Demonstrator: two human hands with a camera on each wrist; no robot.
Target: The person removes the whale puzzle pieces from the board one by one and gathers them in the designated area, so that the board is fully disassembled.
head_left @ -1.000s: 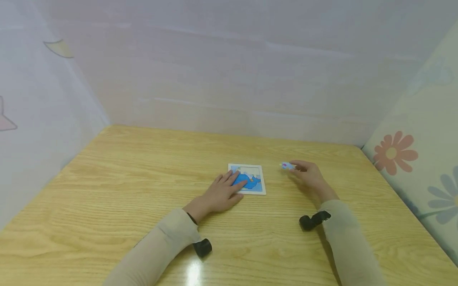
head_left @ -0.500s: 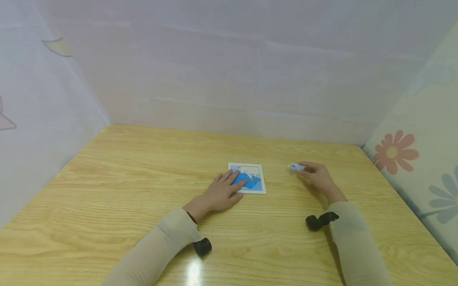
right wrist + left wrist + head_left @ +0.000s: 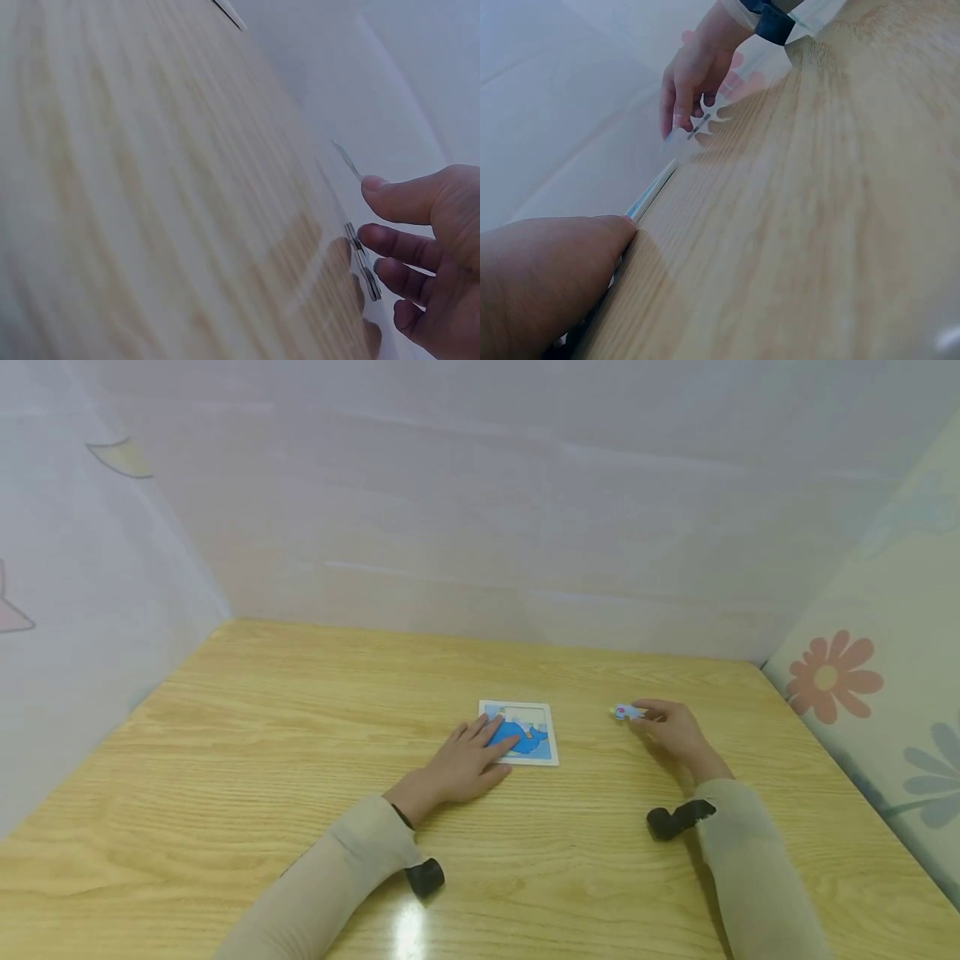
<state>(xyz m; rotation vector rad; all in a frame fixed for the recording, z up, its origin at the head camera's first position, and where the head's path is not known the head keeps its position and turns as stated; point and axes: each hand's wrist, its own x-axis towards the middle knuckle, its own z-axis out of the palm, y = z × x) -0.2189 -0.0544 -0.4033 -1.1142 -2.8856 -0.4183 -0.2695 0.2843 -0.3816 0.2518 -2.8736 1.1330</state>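
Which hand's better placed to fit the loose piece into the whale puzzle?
Probably the right hand: it pinches the loose piece, off to the right of the whale puzzle. The left hand lies spread on the puzzle, so seems better suited to steadying.

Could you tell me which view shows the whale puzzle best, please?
The head view: the whale puzzle shows its picture, partly under the left hand. The left wrist view shows only its edge; the right wrist, a corner.
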